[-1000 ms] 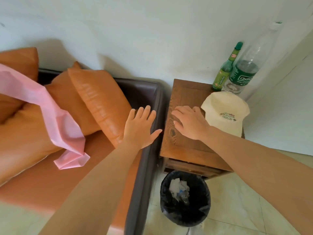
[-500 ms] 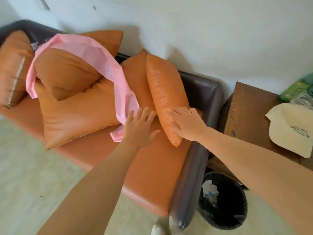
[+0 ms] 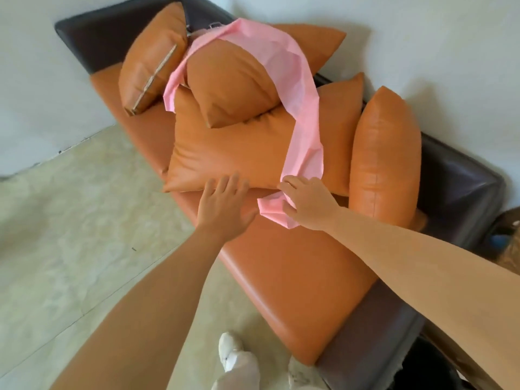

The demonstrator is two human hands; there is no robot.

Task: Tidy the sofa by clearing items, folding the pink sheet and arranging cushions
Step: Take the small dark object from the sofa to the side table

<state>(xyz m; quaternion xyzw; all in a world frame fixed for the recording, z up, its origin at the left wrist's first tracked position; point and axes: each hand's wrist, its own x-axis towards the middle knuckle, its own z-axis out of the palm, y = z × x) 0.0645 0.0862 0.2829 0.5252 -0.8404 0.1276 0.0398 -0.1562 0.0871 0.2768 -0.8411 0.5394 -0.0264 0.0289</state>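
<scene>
Sofa (image 3: 295, 277) holds cushions (image 3: 225, 153) and pink sheet (image 3: 298, 88).

One sofa (image 3: 295, 277), five orange cushions (image 3: 225, 153), one pink sheet (image 3: 304, 114), two hands, left hand (image 3: 223, 205), right hand (image 3: 311, 205), two white shoes (image 3: 233, 353).

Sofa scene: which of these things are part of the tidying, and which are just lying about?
Part of the job:
long crumpled pink sheet, with the right hand on its lower end
orange leather cushions
orange and dark brown leather sofa
left hand, open

Just lying about:
dark bin at the sofa's end
pale tiled floor
</scene>
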